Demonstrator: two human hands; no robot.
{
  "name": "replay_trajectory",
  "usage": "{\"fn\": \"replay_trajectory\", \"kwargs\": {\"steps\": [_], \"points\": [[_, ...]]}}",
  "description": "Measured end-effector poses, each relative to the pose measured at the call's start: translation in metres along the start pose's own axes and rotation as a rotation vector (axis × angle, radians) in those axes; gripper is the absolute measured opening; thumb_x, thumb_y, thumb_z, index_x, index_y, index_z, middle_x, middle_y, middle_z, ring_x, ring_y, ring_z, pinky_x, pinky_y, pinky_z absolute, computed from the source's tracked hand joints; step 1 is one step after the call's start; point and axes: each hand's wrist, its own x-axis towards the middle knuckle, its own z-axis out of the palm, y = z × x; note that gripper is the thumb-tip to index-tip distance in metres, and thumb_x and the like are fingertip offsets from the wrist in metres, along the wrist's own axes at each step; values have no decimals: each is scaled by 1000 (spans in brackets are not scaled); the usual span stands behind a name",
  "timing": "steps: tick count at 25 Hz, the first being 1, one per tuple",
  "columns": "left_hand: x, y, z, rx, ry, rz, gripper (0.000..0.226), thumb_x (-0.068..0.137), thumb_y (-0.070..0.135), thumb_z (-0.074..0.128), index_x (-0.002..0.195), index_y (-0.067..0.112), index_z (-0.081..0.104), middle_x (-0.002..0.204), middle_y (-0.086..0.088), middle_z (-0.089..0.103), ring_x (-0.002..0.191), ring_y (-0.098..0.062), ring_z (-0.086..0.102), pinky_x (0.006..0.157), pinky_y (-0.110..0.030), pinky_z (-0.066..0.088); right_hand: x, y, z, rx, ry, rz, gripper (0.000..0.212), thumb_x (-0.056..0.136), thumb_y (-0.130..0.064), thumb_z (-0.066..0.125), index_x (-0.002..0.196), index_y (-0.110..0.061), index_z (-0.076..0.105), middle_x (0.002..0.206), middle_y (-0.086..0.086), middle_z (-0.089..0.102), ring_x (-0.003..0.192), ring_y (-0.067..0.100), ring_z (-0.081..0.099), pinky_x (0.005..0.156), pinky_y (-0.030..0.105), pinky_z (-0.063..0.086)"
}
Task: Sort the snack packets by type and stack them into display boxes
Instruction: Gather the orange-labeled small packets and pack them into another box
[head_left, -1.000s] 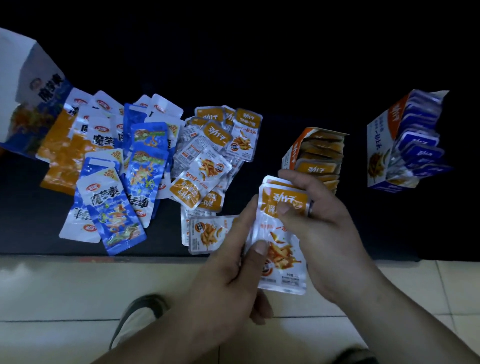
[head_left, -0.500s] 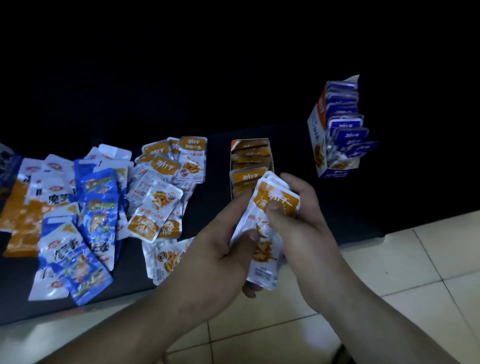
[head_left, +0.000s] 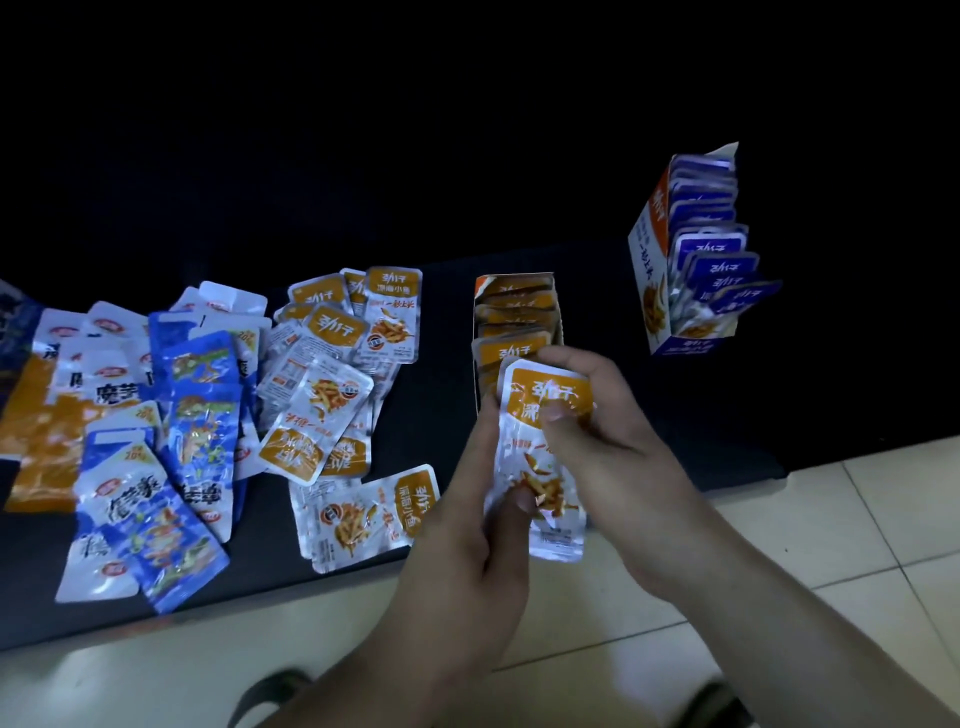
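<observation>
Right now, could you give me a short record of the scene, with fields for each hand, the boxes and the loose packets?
Left hand: grips the lower part of the held orange packets
Right hand: pinches their top, thumb on the front
Orange box: on the black surface, just behind the hands, holds orange packets
Purple box: farther right, filled with purple packets
Loose orange packets: pile left of the hands
Blue packets: pile farther left

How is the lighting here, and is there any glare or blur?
Head view: dim, the far half nearly black; the floor tiles are brightest; glare spots on the held packets; the loose pile at left looks slightly soft.
</observation>
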Motion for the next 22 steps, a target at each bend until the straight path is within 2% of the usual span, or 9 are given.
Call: {"fn": "replay_trajectory", "kwargs": {"steps": [3,4,6,9,11,13,16,19,22], "points": [[8,-11,-5,12,-11,-61,69,107,18,49,156,57,20,115,19,72,82,-31,70,70,-49,58,9,-3,-18,-106,-91,-34,53,96,-11,68,123,-55,57,115,-13,71,106,9,71,90,40,61],[11,-14,-4,39,-28,-57,67,107,20,49,156,56,20,113,16,73,81,-29,69,71,-48,58,12,-5,-24,-141,-110,-46,55,94,-10,71,125,-53,58,116,-14,71,106,8,71,89,39,61],[15,-16,-3,131,-39,31,64,107,24,49,159,49,21,112,11,72,77,-9,66,68,-33,55,16,-7,-31,-180,-122,-89,57,91,-9,74,128,-50,58,118,-13,70,107,8,70,88,38,62],[26,-31,-7,433,151,199,63,105,34,52,162,31,26,123,6,54,102,-7,60,79,-25,50,17,-4,-32,-166,-5,-201,59,91,-5,73,129,-46,56,118,-15,68,108,7,69,88,35,62],[25,-51,-6,498,218,119,71,101,34,59,163,25,24,139,5,44,122,-15,55,90,-29,50,17,2,-28,-193,66,-255,61,91,-5,73,133,-45,52,123,-15,64,112,4,66,90,31,61],[19,-65,-1,402,164,-77,76,98,24,65,162,29,24,144,12,41,129,-11,52,95,-28,49,17,10,-21,-226,80,-287,63,92,-8,72,137,-46,49,132,-13,59,117,4,63,93,32,59],[16,-81,0,263,99,-153,69,98,11,62,155,39,38,133,20,52,121,-3,57,98,-28,53,20,23,-16,-281,104,-316,66,94,-9,70,141,-47,44,138,-11,53,119,1,60,93,26,58],[24,-72,-1,165,167,-90,51,99,17,63,146,35,53,119,16,60,109,-5,63,91,-30,54,24,26,-14,-332,121,-361,69,94,-6,68,144,-44,41,140,-11,47,121,-2,56,90,19,57],[40,-70,1,278,191,-11,53,96,15,66,145,32,54,112,10,61,99,-6,65,82,-24,54,30,33,-9,-372,74,-403,70,93,-1,68,146,-39,41,140,-12,45,125,-1,53,95,17,53]]}}
